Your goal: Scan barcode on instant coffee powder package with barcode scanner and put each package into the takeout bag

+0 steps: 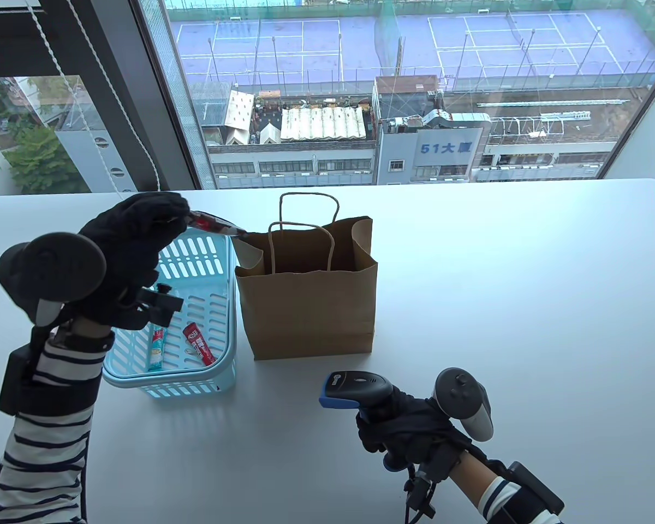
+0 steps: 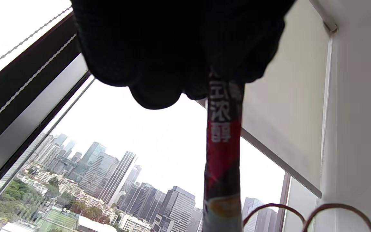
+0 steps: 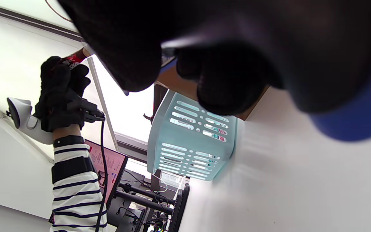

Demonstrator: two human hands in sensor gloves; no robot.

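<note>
White table (image 1: pixel 524 305), big window (image 1: pixel 393 82) over tennis courts (image 1: pixel 524 38), daylight

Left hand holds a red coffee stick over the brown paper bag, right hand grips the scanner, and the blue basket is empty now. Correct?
Not quite: the light blue plastic basket is not empty. The table view shows two packets in it, one red and one teal. The rest holds: the left hand holds a red coffee stick at the brown paper bag, and the right hand grips the black-and-blue barcode scanner.

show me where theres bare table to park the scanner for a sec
Bare table runs right of the paper bag to the far edge, and in front of the bag, between the blue basket and the right hand holding the scanner. It is crowded on the left: basket and bag stand close, the left hand holding a red packet above.
</note>
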